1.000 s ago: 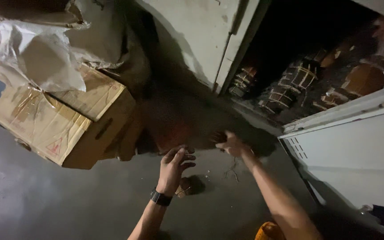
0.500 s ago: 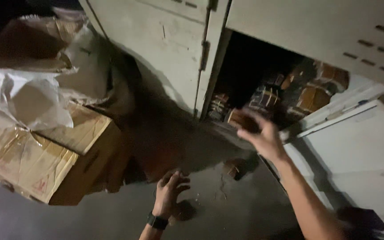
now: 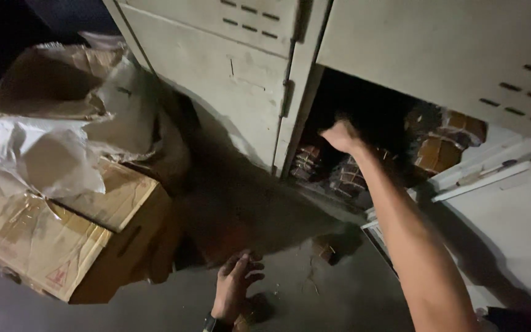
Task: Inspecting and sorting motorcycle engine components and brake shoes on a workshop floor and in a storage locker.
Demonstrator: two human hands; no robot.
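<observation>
My right hand (image 3: 341, 136) reaches into the dark open compartment of a pale metal cabinet (image 3: 228, 74). Its fingers are curled and blurred, and I cannot see whether anything is inside them. Several brown tied bundles (image 3: 346, 178) lie in the compartment just below and beyond that hand, with more (image 3: 436, 154) to the right. My left hand (image 3: 236, 284) hovers low over the grey floor with fingers spread, holding nothing, a dark watch at its wrist. A small brown lump (image 3: 254, 309) lies right beside it. Another brown bundle (image 3: 326, 249) rests on the floor near the cabinet's base.
The cabinet's white door (image 3: 511, 227) stands swung open at the right. A cardboard box (image 3: 50, 246) sits at the left. Crumpled white plastic sheet (image 3: 44, 160) and an open box (image 3: 44, 86) are stacked on it. The scene is dim.
My right hand rose from the floor, carrying a brown bundle, and moved into the cabinet opening. My left hand stayed low near the floor. The view tilted up toward the cabinet.
</observation>
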